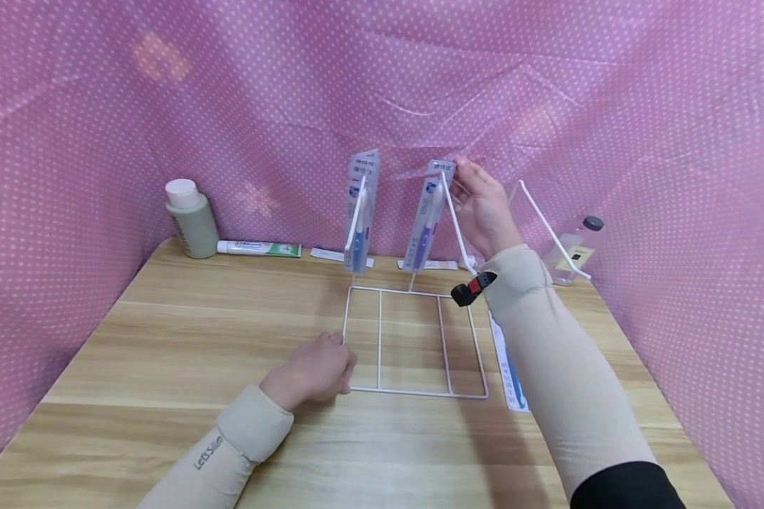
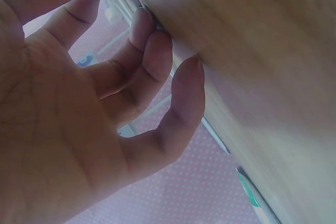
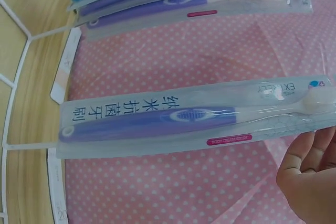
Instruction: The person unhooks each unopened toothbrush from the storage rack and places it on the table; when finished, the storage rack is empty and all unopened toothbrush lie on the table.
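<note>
A white wire rack (image 1: 414, 394) with upright hooks stands on the wooden table. At its left base edge is my left hand (image 1: 315, 367), its bent fingers on the wire; in the left wrist view the fingertips (image 2: 189, 77) reach the tabletop. My right hand (image 1: 484, 208) pinches the upper edge of a packaged purple toothbrush (image 1: 425, 219) that hangs at the middle hook. The right wrist view shows the same purple toothbrush (image 3: 157, 121) close up, with the thumb not clearly visible. Several more packaged toothbrushes (image 1: 360, 212) hang on the left hook.
A green bottle (image 1: 196, 223) and a toothpaste tube (image 1: 259, 248) stand and lie at the back left. At the right are a clear bottle (image 1: 573, 254) with a black cap and a packaged blue toothbrush (image 1: 512, 375) lying flat. The rack's right hook (image 1: 550, 226) projects beside my right forearm.
</note>
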The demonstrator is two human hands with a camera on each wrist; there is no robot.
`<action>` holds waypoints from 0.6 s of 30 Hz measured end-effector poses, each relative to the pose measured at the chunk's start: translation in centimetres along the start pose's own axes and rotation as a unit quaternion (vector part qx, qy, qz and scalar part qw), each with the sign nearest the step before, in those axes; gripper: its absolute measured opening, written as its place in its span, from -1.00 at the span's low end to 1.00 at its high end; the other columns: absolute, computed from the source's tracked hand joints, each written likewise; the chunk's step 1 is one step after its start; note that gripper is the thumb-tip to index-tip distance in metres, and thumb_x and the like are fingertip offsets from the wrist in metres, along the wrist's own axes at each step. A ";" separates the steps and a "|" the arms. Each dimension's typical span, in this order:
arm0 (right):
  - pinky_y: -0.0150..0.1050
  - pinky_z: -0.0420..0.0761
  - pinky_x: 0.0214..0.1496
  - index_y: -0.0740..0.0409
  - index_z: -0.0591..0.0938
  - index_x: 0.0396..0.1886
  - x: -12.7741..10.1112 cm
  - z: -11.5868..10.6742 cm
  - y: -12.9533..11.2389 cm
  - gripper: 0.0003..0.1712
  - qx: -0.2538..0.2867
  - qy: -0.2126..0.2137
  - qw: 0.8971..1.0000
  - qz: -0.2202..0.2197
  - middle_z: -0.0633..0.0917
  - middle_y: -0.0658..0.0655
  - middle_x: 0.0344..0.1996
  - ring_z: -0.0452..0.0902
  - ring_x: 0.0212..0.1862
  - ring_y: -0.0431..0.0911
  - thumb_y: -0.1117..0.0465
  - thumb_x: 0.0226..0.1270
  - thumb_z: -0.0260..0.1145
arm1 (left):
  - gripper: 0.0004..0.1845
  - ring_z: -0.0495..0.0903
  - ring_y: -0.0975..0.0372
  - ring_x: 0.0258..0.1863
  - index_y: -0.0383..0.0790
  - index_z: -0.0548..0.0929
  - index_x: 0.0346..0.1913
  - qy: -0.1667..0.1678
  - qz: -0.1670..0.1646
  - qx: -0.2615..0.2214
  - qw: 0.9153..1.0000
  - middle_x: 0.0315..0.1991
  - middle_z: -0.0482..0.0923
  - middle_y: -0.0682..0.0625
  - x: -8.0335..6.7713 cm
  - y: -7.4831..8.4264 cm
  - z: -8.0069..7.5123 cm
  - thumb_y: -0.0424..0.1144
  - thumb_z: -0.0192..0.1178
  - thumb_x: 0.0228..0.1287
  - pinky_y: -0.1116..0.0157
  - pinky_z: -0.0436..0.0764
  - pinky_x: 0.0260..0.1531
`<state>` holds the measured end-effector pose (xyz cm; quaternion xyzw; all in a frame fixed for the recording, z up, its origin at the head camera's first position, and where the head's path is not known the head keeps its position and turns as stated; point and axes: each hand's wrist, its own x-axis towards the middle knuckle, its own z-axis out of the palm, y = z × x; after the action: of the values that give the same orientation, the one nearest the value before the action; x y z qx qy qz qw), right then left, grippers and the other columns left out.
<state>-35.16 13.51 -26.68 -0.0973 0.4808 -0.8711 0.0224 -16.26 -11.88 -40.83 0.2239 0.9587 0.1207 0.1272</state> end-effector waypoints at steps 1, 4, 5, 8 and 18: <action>-0.34 0.50 0.04 0.09 0.72 -0.17 0.0 0.0 0.0 -0.86 -0.005 0.000 1.000 0.001 0.68 0.01 -0.24 0.50 -0.11 -0.11 0.24 0.62 0.25 | -0.60 0.45 0.08 -0.22 -0.01 0.49 -0.59 0.000 0.000 0.002 1.000 -0.32 0.45 -0.02 0.0 0.0 0.0 -0.19 0.55 0.22 0.10 0.54 -0.25; -0.35 0.51 -0.01 0.06 0.73 -0.20 -0.1 -0.1 0.2 -0.83 -0.028 0.003 1.000 0.005 0.70 -0.01 -0.25 0.52 -0.15 -0.13 0.25 0.62 0.24 | -0.59 0.45 0.09 -0.22 0.00 0.49 -0.59 -0.001 0.000 0.004 1.000 -0.32 0.45 -0.01 0.0 0.0 0.0 -0.19 0.54 0.23 0.11 0.55 -0.24; -0.34 0.52 -0.03 0.04 0.73 -0.21 -0.1 -0.1 0.3 -0.83 -0.037 0.005 0.999 0.006 0.71 -0.01 -0.26 0.53 -0.17 -0.14 0.24 0.62 0.24 | -0.59 0.45 0.09 -0.22 0.00 0.49 -0.59 0.000 0.000 0.004 1.000 -0.32 0.45 -0.01 0.1 0.0 0.0 -0.18 0.54 0.23 0.11 0.55 -0.24; -0.34 0.51 -0.08 0.03 0.73 -0.20 -0.2 -0.1 0.5 -0.86 -0.051 0.008 0.999 0.004 0.71 -0.02 -0.28 0.54 -0.21 -0.15 0.24 0.60 0.27 | -0.59 0.44 0.09 -0.22 0.01 0.49 -0.59 -0.001 0.000 0.000 1.000 -0.32 0.45 0.00 0.1 0.0 0.0 -0.18 0.53 0.24 0.11 0.54 -0.24; -0.38 0.51 -0.16 0.06 0.71 -0.17 -0.7 0.4 0.5 -0.94 -0.069 0.025 0.997 -0.014 0.65 -0.02 -0.31 0.48 -0.24 -0.18 0.24 0.56 0.32 | -0.60 0.44 0.09 -0.21 -0.01 0.49 -0.59 0.001 0.001 -0.010 1.000 -0.31 0.44 -0.02 0.1 0.0 0.0 -0.19 0.53 0.23 0.10 0.53 -0.24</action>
<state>-34.45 13.04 -26.99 -0.0834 0.5391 -0.8381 -0.0084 -16.32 -11.89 -40.82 0.2234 0.9573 0.1308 0.1286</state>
